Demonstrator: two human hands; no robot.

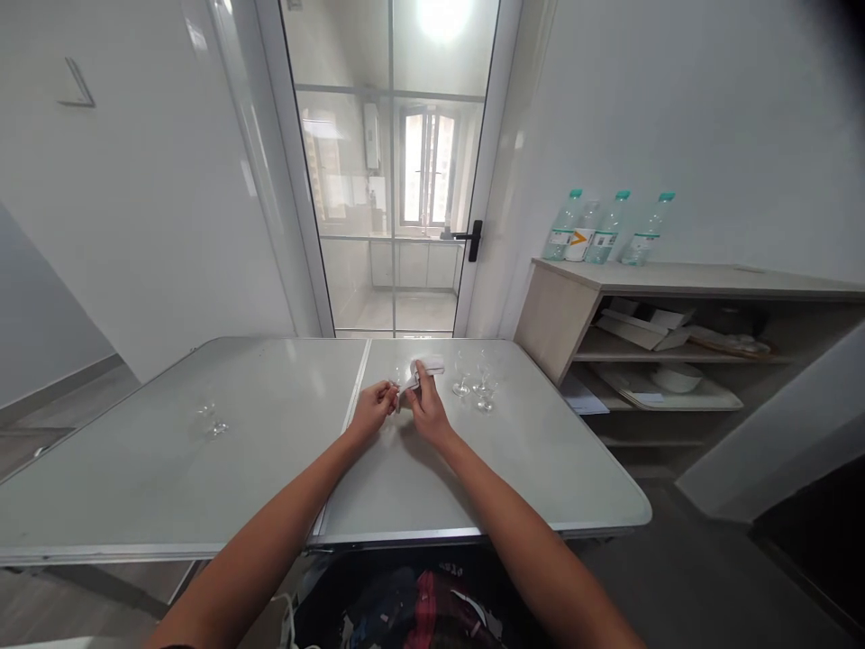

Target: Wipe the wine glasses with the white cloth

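A small clear glass [397, 377] sits between the two hands above the far middle of the table [203, 469], close to the seam where its two halves meet; it is too small and transparent to make out fully. The left hand [371, 410] closes its fingertips on the glass. The right hand [424, 406] pinches a white cloth [424, 370] against it, thumb on top.

Just to the right of the right hand stand a few more stemmed glasses [477, 383], close together and upright. Another glass [213, 422] rests well apart on the left half of the table.

The likeliest trouble, as I judge it, is the grip: a thin glass held only by fingertips could slip if the cloth drags or twists too hard, and it would hit the hard tabletop. Pressing hard on a thin stem could also snap it. The right elbow or wrist swinging outward could knock the cluster of glasses, which stand near enough to tip one another.

Beyond the table, water bottles [608, 230] line the top of a shelf [676, 275], beside a glass door [392, 180].
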